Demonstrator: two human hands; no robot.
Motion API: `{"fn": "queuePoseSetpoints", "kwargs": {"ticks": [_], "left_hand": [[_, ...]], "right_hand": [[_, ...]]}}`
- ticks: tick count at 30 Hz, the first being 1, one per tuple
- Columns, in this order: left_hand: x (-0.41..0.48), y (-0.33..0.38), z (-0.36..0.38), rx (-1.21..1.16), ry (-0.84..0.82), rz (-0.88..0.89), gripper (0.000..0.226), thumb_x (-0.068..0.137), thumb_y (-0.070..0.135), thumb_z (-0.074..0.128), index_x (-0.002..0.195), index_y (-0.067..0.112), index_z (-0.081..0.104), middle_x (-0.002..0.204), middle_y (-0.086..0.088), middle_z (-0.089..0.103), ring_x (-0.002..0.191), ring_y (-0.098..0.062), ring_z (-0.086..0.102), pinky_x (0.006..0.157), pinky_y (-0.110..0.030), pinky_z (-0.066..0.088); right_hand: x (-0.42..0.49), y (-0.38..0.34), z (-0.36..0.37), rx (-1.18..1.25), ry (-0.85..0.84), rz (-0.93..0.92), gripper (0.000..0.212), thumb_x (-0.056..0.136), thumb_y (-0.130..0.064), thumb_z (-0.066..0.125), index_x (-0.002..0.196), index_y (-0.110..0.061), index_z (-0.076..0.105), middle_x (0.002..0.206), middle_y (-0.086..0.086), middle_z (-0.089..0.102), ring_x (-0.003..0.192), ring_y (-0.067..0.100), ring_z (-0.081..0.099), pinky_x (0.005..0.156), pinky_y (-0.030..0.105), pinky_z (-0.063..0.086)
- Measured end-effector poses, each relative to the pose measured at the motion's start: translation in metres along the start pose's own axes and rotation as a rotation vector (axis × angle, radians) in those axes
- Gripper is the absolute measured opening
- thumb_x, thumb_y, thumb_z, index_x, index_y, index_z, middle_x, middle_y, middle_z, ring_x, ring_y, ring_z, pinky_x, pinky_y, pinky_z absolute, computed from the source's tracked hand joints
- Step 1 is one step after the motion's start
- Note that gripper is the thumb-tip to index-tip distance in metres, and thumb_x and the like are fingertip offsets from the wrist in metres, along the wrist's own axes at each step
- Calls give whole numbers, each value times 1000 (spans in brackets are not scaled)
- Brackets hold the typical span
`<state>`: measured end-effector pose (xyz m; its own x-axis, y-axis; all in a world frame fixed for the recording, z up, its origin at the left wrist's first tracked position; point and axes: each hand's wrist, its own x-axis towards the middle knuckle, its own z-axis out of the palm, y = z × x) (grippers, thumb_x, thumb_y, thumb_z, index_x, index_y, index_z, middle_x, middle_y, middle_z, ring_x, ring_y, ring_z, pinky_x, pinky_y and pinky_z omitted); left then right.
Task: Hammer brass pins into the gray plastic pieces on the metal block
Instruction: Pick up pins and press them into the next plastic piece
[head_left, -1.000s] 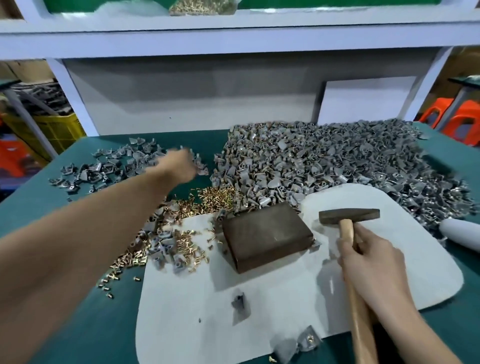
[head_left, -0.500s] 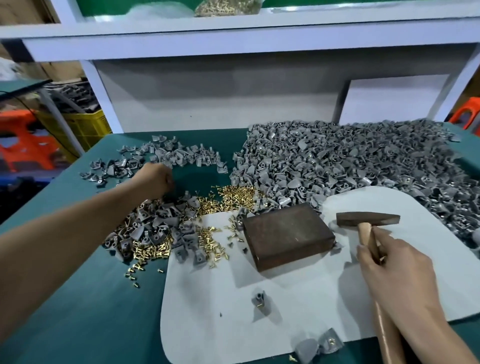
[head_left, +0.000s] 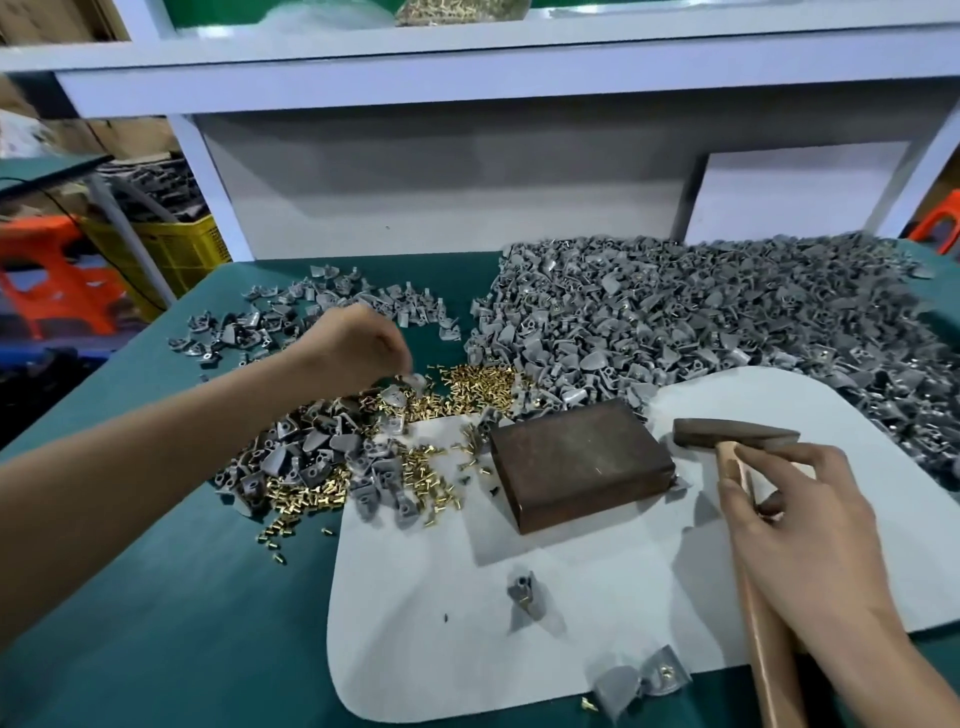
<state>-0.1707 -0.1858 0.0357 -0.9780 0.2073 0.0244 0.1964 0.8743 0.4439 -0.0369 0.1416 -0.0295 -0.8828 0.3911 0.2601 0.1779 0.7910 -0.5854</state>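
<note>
The left hand (head_left: 358, 348) has drawn back to the brass pins (head_left: 480, 379), fingers curled; whether it holds anything is unclear. The right hand (head_left: 795, 525) grips a wooden-handled hammer (head_left: 735, 434) beside the rectangular metal block (head_left: 582, 462) on a white mat (head_left: 441, 639). Gray plastic pieces (head_left: 727, 322) heap the green surface (head_left: 182, 597) under a white shelf (head_left: 467, 78).

White shelf (head_left: 467, 88) over green table (head_left: 156, 597); yellow crate (head_left: 176, 254), orange stool (head_left: 57, 280) left.
</note>
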Motion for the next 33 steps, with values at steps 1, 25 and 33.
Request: {"fn": "queuePoseSetpoints", "kwargs": {"ticks": [1, 25, 33], "left_hand": [[-4, 16, 2, -84, -19, 25, 17, 85, 8, 68, 74, 21, 70, 80, 7, 70, 68, -1, 67, 69, -17, 55], [-32, 9, 45, 36, 114, 187, 31, 78, 24, 76, 106, 11, 68, 84, 6, 67, 75, -3, 63, 79, -15, 52], [-61, 93, 84, -148, 38, 524, 39, 79, 26, 75, 116, 17, 65, 98, 5, 68, 80, 0, 55, 83, -13, 47]], "right_hand": [[0, 0, 0, 17, 17, -17, 31, 87, -21, 63, 116, -12, 67, 117, 6, 47, 85, 32, 60, 87, 43, 48], [0, 6, 7, 34, 57, -132, 27, 81, -9, 68, 108, -6, 70, 114, 11, 55, 74, 23, 53, 83, 42, 49], [-1, 6, 7, -1, 34, -132, 30, 82, -9, 68, 112, -8, 69, 115, 12, 55, 88, 34, 61, 88, 41, 46]]}}
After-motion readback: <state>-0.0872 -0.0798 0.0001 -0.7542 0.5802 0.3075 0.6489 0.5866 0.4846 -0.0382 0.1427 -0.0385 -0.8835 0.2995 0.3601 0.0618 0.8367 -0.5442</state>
